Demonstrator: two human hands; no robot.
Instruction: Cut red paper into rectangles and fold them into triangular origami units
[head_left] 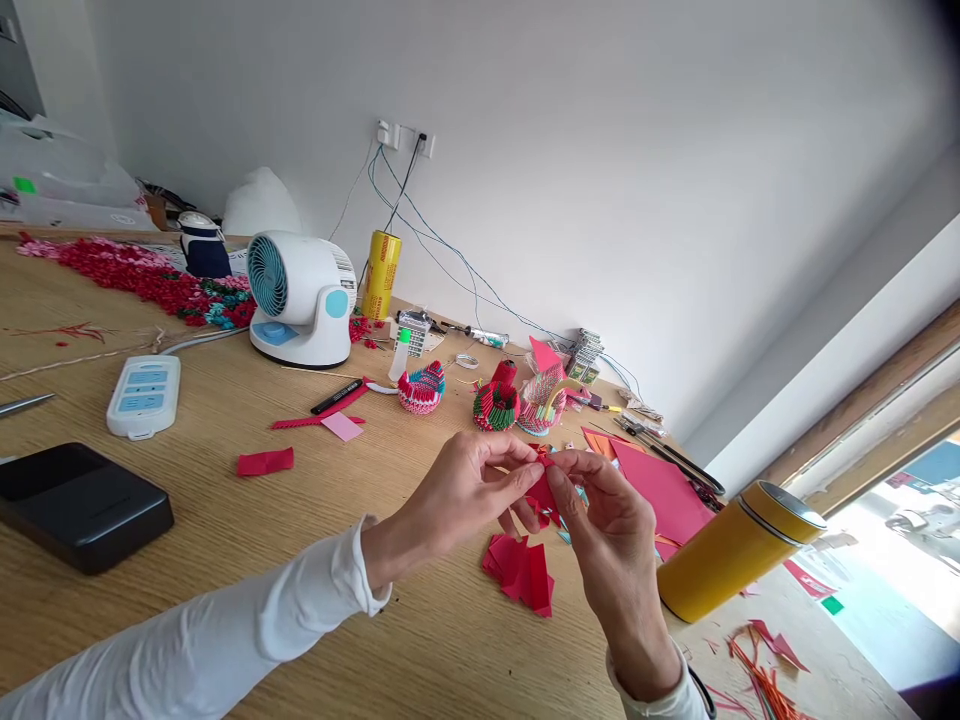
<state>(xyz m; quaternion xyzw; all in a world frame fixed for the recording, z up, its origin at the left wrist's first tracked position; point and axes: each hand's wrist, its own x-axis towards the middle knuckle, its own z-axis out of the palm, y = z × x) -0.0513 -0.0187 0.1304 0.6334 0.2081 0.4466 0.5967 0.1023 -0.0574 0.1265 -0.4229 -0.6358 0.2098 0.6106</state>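
Observation:
Thumb and fingers of my left hand pinch a small piece of red paper from the left. My right hand grips the same paper from the right, so the two hands meet over the table. Fingers cover much of the paper, and its exact fold cannot be made out. Below them lies a loose pile of red paper pieces. Behind stand several folded-paper models: a pink and blue one, a red and green one and a pink and white one.
A yellow flask stands near my right wrist, by red paper sheets and orange paper strips. On the left are a black power bank, a power strip, a white fan and a cutter knife.

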